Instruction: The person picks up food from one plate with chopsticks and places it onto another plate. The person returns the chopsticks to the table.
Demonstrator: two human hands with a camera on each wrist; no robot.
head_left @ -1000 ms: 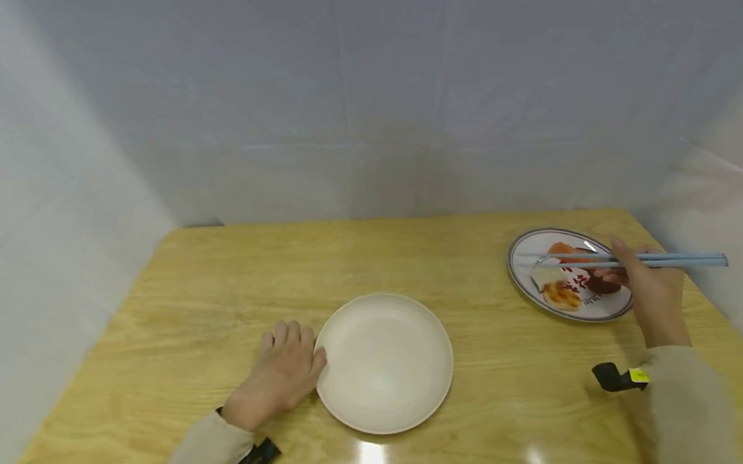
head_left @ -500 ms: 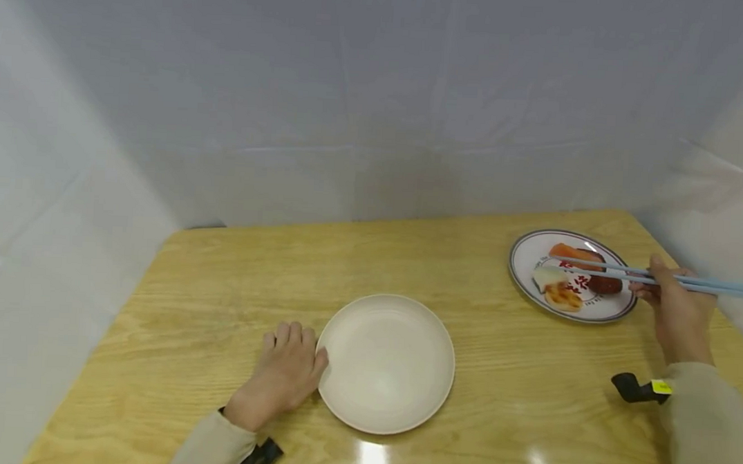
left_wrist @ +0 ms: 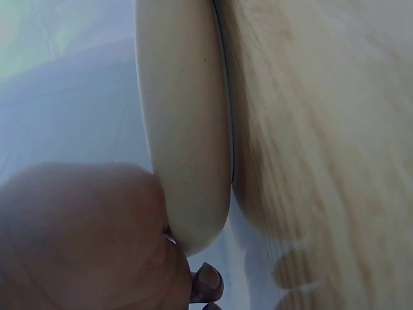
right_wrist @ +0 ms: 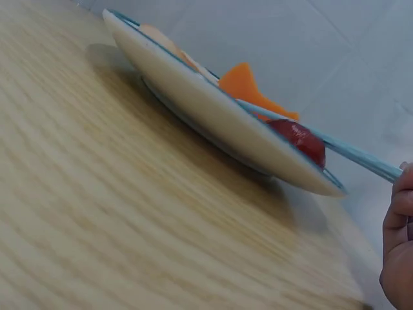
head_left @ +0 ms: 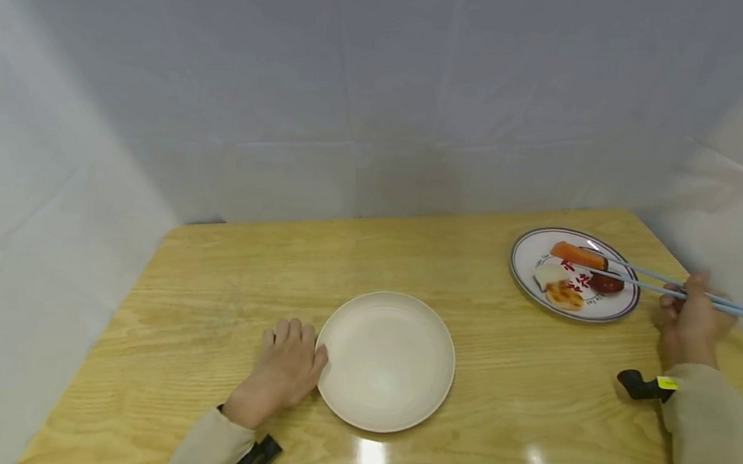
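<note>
In the head view, my right hand (head_left: 694, 322) holds a pair of light blue chopsticks (head_left: 649, 287). Their tips reach over the patterned oval plate (head_left: 530, 294) and lie at an orange food piece (head_left: 574, 254) with a dark end; a firm grip on it cannot be told. Beside it lie a dark red piece (head_left: 606, 282), a white piece (head_left: 550, 276) and a yellow-brown piece (head_left: 564, 296). The right wrist view shows the orange piece (right_wrist: 248, 87) above the rim. My left hand (head_left: 281, 366) holds the cream plate (head_left: 387, 363) by its left edge, thumb on the rim.
Both plates rest on a wooden table (head_left: 220, 274). Pale sheeting (head_left: 389, 108) hangs behind the table and along its sides. The right hand is close to the table's right edge. Black camera mounts (head_left: 641, 386) stick out from both wrists.
My right hand has moved right and toward me, drawing the chopsticks back so that their tips lie at the orange piece. That piece has turned slightly. My left hand stays at the cream plate.
</note>
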